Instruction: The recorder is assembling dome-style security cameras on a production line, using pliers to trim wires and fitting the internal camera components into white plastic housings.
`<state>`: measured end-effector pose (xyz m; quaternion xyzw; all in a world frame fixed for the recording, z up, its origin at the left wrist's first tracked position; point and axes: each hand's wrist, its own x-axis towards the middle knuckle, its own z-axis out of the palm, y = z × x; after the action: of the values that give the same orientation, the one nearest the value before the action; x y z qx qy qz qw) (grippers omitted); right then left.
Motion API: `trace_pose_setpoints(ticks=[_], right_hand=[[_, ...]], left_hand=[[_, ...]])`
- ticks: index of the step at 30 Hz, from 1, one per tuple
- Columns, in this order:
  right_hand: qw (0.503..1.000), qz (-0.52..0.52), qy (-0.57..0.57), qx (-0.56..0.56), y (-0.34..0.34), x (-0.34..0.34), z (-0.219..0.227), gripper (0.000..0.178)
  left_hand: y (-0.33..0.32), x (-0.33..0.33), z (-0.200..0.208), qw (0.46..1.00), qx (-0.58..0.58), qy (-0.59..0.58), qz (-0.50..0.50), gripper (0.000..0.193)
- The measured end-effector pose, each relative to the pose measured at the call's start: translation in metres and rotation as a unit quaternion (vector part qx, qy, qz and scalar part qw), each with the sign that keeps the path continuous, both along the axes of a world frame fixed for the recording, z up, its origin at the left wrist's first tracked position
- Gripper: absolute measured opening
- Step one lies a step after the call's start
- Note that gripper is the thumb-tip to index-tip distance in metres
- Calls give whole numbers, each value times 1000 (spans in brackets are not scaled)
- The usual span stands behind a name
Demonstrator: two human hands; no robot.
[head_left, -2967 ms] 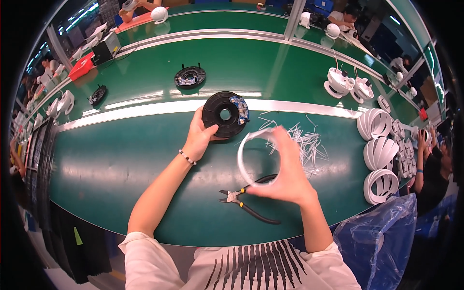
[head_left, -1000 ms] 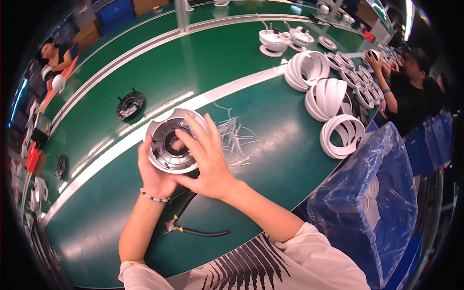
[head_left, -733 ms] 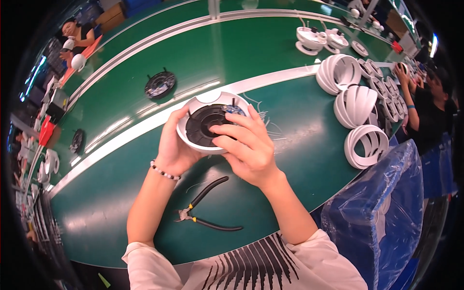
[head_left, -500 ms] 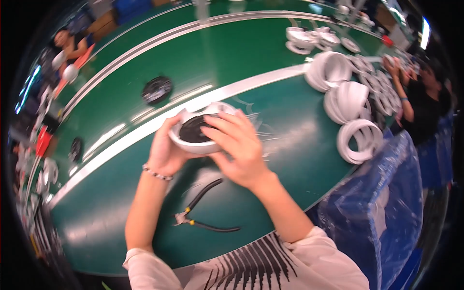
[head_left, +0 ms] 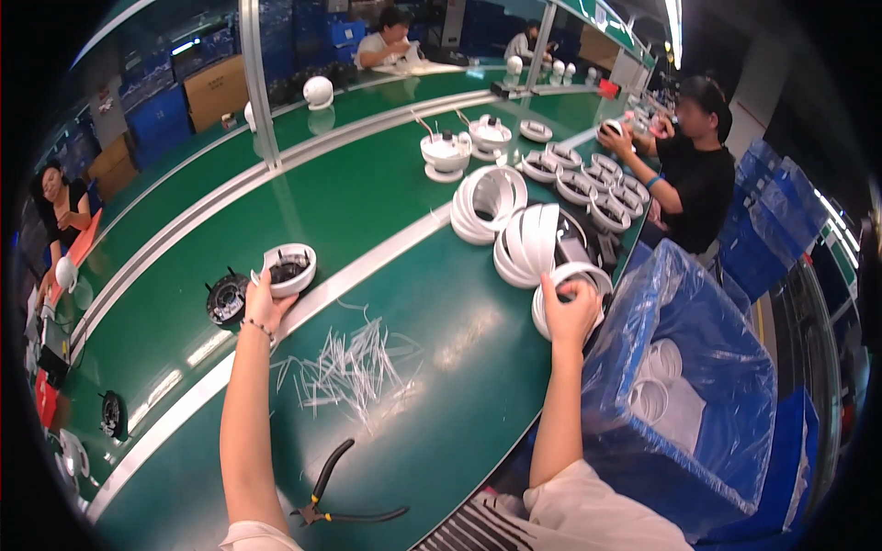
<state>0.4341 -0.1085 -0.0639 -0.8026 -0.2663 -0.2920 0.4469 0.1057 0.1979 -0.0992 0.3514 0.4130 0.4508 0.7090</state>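
My left hand [head_left: 263, 305] reaches over the pale strip along the table and grips a white round housing [head_left: 307, 277] with a black part inside. A black round part [head_left: 223, 301] lies just left of that housing. At the right, my right hand [head_left: 570, 317] has its fingers closed around the rim of the nearest white ring [head_left: 542, 320] in a stack by the table edge. Two more stacks of white rings [head_left: 491, 197] stand beyond it. Side cutters [head_left: 317, 503] with black handles lie spread near my left forearm.
A pile of thin white strips [head_left: 354, 367] lies mid-table. At the right a blue bin [head_left: 735, 404] lined with clear plastic holds white rings. Several assembled rings [head_left: 576, 188] and white units [head_left: 446, 156] stand farther back. A co-worker [head_left: 689, 165] works at the far right.
My hands, together on the housing before, are now apart. The left has carried it forward-left beside the black part; the right has moved to the ring stack. The view has turned rightward.
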Motion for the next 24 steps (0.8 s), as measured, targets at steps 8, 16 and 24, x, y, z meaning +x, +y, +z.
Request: trace_pose_setpoints(ticks=[8,16,24], right_hand=[[993,-2,-106,44,-14,-14,16,14],[910,387,-146,29,-13,-138,63,14],[646,760,-43,-48,-10,-242,37,19]], left_hand=[[-64,-37,46,860,293,412,67,29],[33,-83,37,733,224,621,163,61],[51,-77,14,931,3,356,80,38]])
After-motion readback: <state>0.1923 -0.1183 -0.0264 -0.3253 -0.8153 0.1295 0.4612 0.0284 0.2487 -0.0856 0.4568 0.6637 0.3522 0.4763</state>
